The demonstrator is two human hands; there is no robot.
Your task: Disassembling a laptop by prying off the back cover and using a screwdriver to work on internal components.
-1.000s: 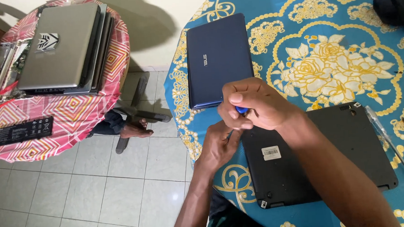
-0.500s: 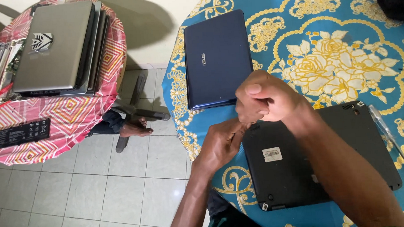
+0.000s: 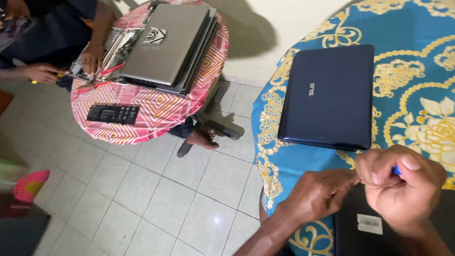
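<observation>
Head view: right hand (image 3: 401, 187) clenched around a blue tool (image 3: 396, 171), left hand (image 3: 320, 193) pinching its tip over the matte black laptop (image 3: 360, 235).

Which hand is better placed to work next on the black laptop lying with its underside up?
Probably the right hand: it grips a blue-handled tool directly above the black laptop. The left hand only touches the right hand's fingers at the laptop's edge.

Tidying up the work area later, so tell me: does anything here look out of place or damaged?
Nothing looks spilled or broken. On the pink table, a loose black battery lies apart from the stacked laptops. On the blue table, a black laptop lies bottom-up under both hands.
</observation>
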